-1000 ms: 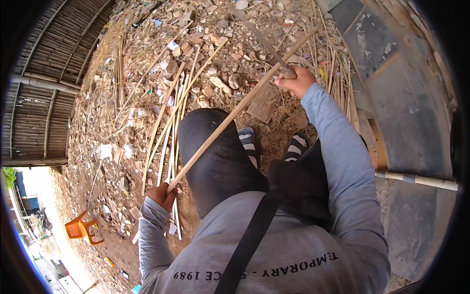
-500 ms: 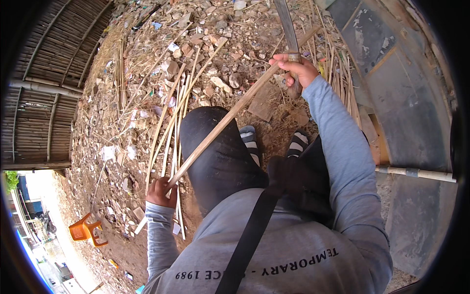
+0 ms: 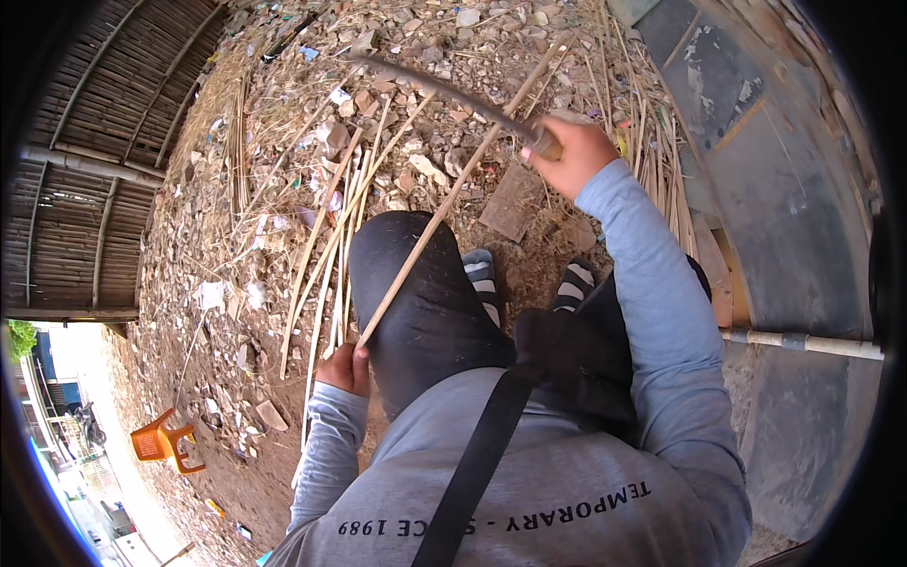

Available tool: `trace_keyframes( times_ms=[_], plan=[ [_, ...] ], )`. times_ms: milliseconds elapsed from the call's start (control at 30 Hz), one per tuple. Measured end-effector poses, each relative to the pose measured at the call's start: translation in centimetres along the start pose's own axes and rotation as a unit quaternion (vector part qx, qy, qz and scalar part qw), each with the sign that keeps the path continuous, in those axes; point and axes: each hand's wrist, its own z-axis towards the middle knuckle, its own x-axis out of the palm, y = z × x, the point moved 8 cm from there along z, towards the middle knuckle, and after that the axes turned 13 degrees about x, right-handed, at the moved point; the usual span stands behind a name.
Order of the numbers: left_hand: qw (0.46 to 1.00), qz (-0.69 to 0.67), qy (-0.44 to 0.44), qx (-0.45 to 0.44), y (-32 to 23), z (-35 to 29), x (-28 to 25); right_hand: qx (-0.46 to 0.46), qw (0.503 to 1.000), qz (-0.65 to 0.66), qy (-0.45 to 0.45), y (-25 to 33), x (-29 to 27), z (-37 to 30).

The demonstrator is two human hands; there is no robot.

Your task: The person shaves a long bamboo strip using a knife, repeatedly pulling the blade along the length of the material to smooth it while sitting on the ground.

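Note:
My left hand [image 3: 343, 369] is closed around the near end of a long, split bamboo strip [image 3: 430, 230], beside my left knee. The strip slants away over that knee to the far right. In my right hand [image 3: 576, 156] is the handle of a machete, gripped in a fist. The machete's dark blade [image 3: 439, 87] points to the far left and crosses the strip near its far part; I cannot tell whether they touch. More bamboo strips [image 3: 326, 241] lie on the ground left of my knee, close to my left hand.
Rubble and litter [image 3: 283, 170] cover the ground. More strips [image 3: 652, 142] lie at the right, along dark panels [image 3: 803, 208]. A flat brown slab [image 3: 513, 201] lies beyond my feet. An orange plastic chair [image 3: 165, 441] stands at the left, near a bamboo wall [image 3: 71, 227].
The machete has swung from pointing away to pointing far left, across the strip. My right fingers have come off the strip. My left hand has shifted right, and the strip lies steeper.

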Motion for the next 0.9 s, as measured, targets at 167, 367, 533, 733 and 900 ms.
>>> trace_keyframes(
  times_ms=[167,367,533,733,900],
  plan=[
    [0.999,0.019,0.014,-0.021,0.6,-0.3,0.7,-0.039,0.973,-0.153,0.171,2.6,4.2,-2.2],
    [0.999,0.049,0.001,-0.018,0.3,0.2,0.1,0.023,0.975,-0.123,0.182,-0.7,6.4,-0.8],
    [0.998,0.049,0.022,-0.023,0.1,0.9,-0.5,0.040,0.954,-0.175,0.241,0.8,6.9,-1.4],
    [0.997,0.059,0.043,-0.011,0.2,1.1,-1.0,0.075,0.982,-0.130,0.116,-3.8,5.3,2.0],
    [0.998,0.054,0.039,0.004,0.3,1.0,-0.4,0.036,0.954,-0.180,0.237,-1.5,7.5,-0.8]
  ],
)
